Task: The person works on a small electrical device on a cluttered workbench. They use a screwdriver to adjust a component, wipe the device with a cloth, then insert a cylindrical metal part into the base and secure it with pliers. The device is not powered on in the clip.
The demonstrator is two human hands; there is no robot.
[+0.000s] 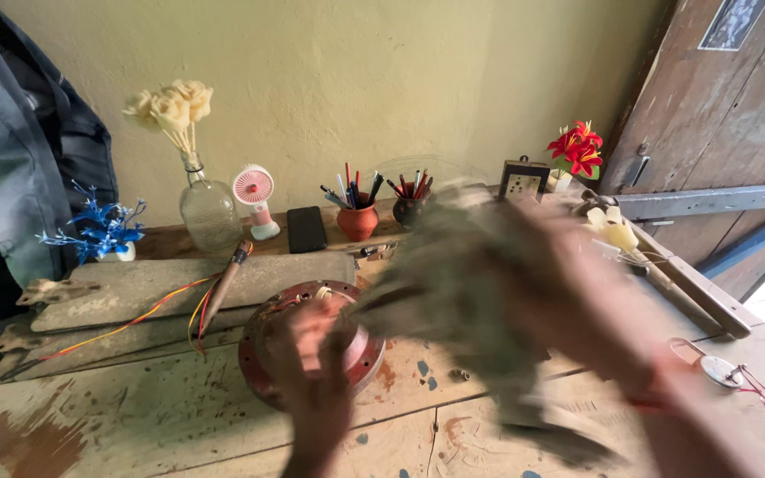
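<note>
A round red metal motor housing [261, 358] lies on the worn wooden table [135, 416]. My left hand [316, 376], blurred, rests on its near side and grips it. My right hand [582, 301] is a streak of motion above the table to the right. It holds a bunched grey-green cloth [453, 274] that hangs over the right edge of the housing. The blur hides the fingers of both hands and part of the housing's top.
Grey fan blades [179, 283], coloured wires [135, 320] and a screwdriver [223, 283] lie at left. Along the wall stand a flower bottle [208, 212], a pink mini fan [254, 199], a black phone [305, 228], two pen pots [358, 219] and a socket box [522, 181]. A wooden door [719, 133] is at right.
</note>
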